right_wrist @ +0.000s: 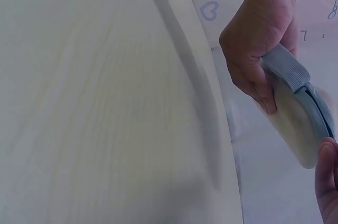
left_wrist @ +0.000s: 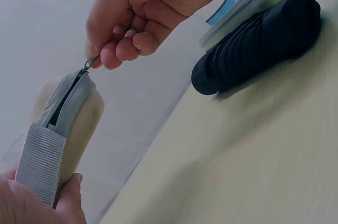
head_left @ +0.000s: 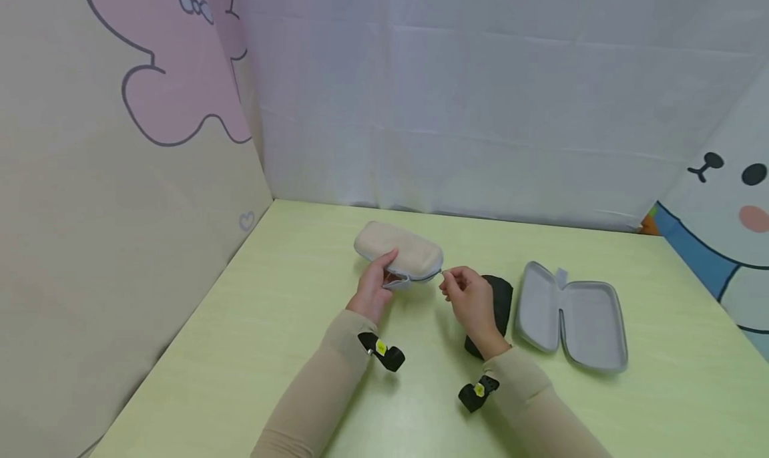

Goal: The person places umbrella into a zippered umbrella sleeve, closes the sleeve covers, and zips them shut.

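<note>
A beige zippered case [head_left: 401, 246] with grey edging is held above the table. My left hand [head_left: 371, 291] grips it near one end, thumb on top and fingers beneath, beside a grey webbing strap [left_wrist: 41, 163]. My right hand [head_left: 471, 304] pinches the small metal zipper pull [left_wrist: 87, 65] at the case's other end between thumb and index finger. Between the strap and the pull, the zipper's two edges [left_wrist: 66, 100] stand apart, with a dark gap showing. The inside of the case is mostly hidden.
Partly under my right forearm in the head view lies a black, ridged bundle [head_left: 502, 304] resembling a folded umbrella. Farther right, an empty grey hard case [head_left: 595, 324] lies spread flat on the pale yellow table [head_left: 240, 364]. Curtained walls [head_left: 456, 111] border the table's back and sides.
</note>
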Demonstrator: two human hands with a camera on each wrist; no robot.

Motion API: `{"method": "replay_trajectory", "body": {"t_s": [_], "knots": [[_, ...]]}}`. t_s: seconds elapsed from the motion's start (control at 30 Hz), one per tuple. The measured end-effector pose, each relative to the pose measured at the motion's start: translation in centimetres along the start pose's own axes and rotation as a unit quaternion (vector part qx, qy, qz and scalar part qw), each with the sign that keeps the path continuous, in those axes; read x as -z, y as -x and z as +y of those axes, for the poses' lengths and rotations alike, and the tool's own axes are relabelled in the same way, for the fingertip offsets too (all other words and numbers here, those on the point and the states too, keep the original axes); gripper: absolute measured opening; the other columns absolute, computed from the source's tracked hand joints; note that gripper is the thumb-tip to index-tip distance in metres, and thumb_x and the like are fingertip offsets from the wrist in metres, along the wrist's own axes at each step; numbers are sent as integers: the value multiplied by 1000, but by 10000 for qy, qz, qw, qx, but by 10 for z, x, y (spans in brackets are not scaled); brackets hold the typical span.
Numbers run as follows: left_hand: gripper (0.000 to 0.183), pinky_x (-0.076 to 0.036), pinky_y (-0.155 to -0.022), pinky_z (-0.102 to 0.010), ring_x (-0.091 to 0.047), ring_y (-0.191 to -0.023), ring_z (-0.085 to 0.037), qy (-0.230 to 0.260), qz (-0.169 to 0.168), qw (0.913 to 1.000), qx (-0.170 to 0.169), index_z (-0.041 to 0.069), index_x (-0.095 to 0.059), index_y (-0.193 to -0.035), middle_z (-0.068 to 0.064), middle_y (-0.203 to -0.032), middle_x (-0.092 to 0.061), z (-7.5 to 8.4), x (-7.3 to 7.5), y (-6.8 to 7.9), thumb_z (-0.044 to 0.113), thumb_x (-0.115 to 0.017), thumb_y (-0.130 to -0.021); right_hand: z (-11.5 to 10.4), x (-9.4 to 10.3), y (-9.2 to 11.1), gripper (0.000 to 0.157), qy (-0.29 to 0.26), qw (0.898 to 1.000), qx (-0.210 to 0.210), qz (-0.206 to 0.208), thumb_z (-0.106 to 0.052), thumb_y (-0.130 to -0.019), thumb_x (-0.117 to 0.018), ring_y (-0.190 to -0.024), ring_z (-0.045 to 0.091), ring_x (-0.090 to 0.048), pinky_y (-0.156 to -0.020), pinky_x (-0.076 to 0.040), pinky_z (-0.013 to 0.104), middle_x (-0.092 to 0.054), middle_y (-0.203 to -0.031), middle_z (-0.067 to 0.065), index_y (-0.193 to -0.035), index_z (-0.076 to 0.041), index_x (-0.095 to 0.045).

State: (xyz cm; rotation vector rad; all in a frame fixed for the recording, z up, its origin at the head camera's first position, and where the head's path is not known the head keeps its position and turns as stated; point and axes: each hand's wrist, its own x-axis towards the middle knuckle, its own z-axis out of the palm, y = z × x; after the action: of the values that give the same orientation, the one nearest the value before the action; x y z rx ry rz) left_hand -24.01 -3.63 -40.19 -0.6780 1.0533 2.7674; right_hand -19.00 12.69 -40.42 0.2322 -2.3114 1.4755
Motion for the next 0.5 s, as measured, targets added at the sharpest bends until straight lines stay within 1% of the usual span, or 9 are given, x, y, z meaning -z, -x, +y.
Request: {"method": "replay_trajectory", "body": {"t_s": [0.1, 0.3, 0.5], "knots": [[17, -45, -70, -23, -57, -73, -13, 25, -16, 10000, -41, 2, -51, -97, -5, -85, -62, -1, 0, 0, 6, -64, -86, 0, 0, 0, 11, -18, 10000, -59, 43, -7, -91, -59, -61, 18, -60, -54, -49, 21, -64, -70, 8, -85, 0, -65], [18, -44, -70, -22, -56, -76, -14, 122, 37, 9999, -40, 2, -51, -99, -5, -87, -61, -2, -3, 3, 6, -64, -87, 0, 1, 1, 11, 52, 10000, -56, 49, -8, -91, -59, -61, 18, -60, -54, -49, 20, -64, -70, 8, -86, 0, -65], [27, -45, -74, -23, -56, -85, -16, 309, 142, 9994, -4, 1, -50, -106, -7, -97, -60, -1, -7, 3, 5, -66, -85, -2, 0, 2, 12, 88, 9999, 77, -9, -8, -92, -58, -60, 20, -60, -53, -48, 20, -64, -70, 7, -85, -1, -64]]}}
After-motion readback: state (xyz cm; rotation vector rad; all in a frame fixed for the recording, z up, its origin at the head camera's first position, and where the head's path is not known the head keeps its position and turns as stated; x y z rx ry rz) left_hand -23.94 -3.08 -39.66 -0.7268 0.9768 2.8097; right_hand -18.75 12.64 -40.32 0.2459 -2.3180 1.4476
